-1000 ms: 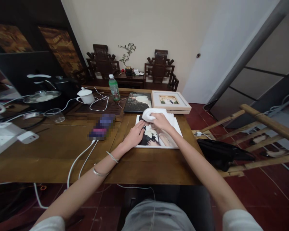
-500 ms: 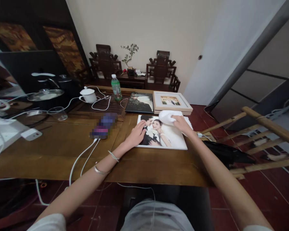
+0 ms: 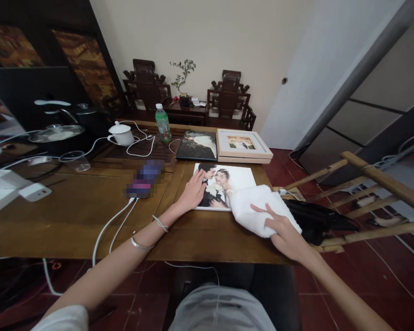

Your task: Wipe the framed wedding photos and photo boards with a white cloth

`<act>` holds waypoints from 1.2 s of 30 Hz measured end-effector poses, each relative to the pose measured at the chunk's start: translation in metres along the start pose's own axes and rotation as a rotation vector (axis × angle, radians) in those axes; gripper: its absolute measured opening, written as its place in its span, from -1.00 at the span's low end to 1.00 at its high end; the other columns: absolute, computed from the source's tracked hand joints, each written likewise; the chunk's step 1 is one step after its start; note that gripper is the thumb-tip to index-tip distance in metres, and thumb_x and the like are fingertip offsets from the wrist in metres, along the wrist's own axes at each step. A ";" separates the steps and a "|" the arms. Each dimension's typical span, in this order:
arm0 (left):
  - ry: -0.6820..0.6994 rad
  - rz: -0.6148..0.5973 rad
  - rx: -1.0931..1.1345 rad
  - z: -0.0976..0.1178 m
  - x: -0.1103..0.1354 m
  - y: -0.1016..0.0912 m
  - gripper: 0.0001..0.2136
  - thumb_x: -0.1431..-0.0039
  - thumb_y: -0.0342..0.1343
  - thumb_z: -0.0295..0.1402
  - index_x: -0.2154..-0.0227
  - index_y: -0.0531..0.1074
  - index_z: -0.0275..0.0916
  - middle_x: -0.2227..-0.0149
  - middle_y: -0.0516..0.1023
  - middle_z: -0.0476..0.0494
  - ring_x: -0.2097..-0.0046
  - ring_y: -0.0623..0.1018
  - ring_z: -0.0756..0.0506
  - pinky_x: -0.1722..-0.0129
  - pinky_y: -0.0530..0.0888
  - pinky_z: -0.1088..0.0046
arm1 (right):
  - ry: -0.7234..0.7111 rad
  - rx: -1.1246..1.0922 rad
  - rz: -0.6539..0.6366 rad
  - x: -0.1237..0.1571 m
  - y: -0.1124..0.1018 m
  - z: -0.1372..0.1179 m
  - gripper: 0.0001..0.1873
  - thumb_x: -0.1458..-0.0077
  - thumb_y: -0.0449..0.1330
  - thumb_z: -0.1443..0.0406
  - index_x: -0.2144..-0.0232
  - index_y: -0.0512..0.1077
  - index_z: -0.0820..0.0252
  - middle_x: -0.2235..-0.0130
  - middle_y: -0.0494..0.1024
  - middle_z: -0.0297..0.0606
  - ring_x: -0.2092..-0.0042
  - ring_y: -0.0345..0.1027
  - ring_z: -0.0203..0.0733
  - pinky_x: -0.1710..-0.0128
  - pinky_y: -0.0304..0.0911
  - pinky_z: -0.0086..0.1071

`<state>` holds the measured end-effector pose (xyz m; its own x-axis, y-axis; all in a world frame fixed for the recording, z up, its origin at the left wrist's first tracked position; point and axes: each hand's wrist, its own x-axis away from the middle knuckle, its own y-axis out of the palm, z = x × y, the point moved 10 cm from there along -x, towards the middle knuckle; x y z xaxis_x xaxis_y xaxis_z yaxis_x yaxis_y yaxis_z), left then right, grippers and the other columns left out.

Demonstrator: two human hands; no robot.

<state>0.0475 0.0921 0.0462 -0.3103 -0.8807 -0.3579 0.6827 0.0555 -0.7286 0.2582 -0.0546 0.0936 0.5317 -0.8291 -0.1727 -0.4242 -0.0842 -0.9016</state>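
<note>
A wedding photo panel (image 3: 239, 174) lies flat on the wooden table, its near right corner hidden under a white cloth (image 3: 250, 216). My left hand (image 3: 193, 189) rests on the panel's left edge, fingers stretched out and holding nothing. At the near right corner my right hand (image 3: 284, 232) grips the cloth, with the thumb and fingers pressed into it. Behind the panel lie a dark photo panel (image 3: 196, 146) and a light wooden picture frame (image 3: 244, 143), side by side.
A phone (image 3: 145, 179) with white cables lies left of the panel. Farther back stand a green-labelled bottle (image 3: 163, 124), a white lidded cup (image 3: 122, 134) and a clear plastic cup (image 3: 75, 161). A wooden chair (image 3: 382, 184) is close on the right, beside a black bag (image 3: 313, 218).
My right hand has drawn the cloth from the panel's far right part toward me, to its near right corner. The cloth is more spread out now. My left hand stays on the left edge.
</note>
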 end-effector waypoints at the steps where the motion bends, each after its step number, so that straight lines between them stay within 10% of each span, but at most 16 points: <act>1: -0.004 -0.005 -0.003 0.000 0.000 0.000 -0.53 -0.32 -0.24 -0.30 -0.24 0.10 -0.32 -0.33 0.09 -0.36 -0.38 0.00 -0.20 -0.28 0.09 0.01 | -0.003 0.001 0.001 -0.002 -0.001 0.000 -0.61 0.33 -0.06 0.53 0.45 0.41 0.12 -0.21 0.34 -0.19 -0.20 0.25 0.00 -0.29 -0.12 0.08; 9: 0.002 -0.043 0.007 -0.004 -0.003 -0.003 -0.53 -0.29 -0.24 -0.35 -0.23 0.17 -0.37 -0.32 0.13 -0.34 -0.35 0.09 -0.20 -0.32 0.07 0.10 | 0.063 0.110 0.088 -0.090 -0.019 0.054 -0.63 0.21 -0.09 0.47 0.42 0.47 0.18 0.35 0.60 -0.18 0.25 0.42 -0.01 -0.01 0.22 -0.13; 15: 0.040 -0.036 0.034 -0.007 -0.002 -0.005 -0.54 -0.31 -0.24 -0.34 -0.23 0.17 -0.29 -0.31 0.16 -0.26 -0.35 0.11 -0.17 -0.33 0.04 0.10 | 0.152 0.134 0.178 -0.139 -0.036 0.090 -0.60 0.19 -0.08 0.46 0.35 0.49 0.24 0.27 0.60 -0.13 0.19 0.40 0.00 0.11 0.22 -0.28; 21: 0.031 -0.027 0.038 -0.006 -0.001 -0.003 -0.54 -0.31 -0.24 -0.34 -0.23 0.15 -0.31 -0.31 0.15 -0.30 -0.35 0.10 -0.18 -0.33 0.05 0.09 | 0.101 0.223 0.080 -0.106 -0.017 0.059 -0.57 0.21 -0.08 0.49 0.32 0.47 0.23 0.27 0.60 -0.12 0.20 0.42 0.03 -0.03 0.18 -0.14; 28: -0.014 -0.007 0.023 -0.005 -0.002 -0.001 -0.54 -0.29 -0.23 -0.37 -0.22 0.17 -0.35 -0.31 0.14 -0.35 -0.35 0.08 -0.20 -0.31 0.09 0.08 | -0.016 0.161 -0.062 -0.017 0.004 -0.010 -0.59 0.25 -0.07 0.53 0.38 0.42 0.14 -0.19 0.38 -0.16 -0.20 0.22 0.05 -0.22 0.00 0.00; 36: -0.008 -0.027 0.017 -0.006 -0.002 -0.002 -0.54 -0.30 -0.23 -0.37 -0.23 0.15 -0.32 -0.32 0.12 -0.34 -0.36 0.07 -0.21 -0.30 0.09 0.04 | 0.013 0.094 -0.058 -0.050 -0.015 -0.003 -0.69 0.21 -0.09 0.47 0.50 0.40 0.13 0.42 0.53 -0.21 0.28 0.38 -0.04 0.14 0.24 -0.22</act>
<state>0.0432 0.0963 0.0447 -0.3235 -0.8853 -0.3340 0.6856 0.0240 -0.7276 0.2359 -0.0135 0.1165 0.5435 -0.8315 -0.1150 -0.3220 -0.0800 -0.9433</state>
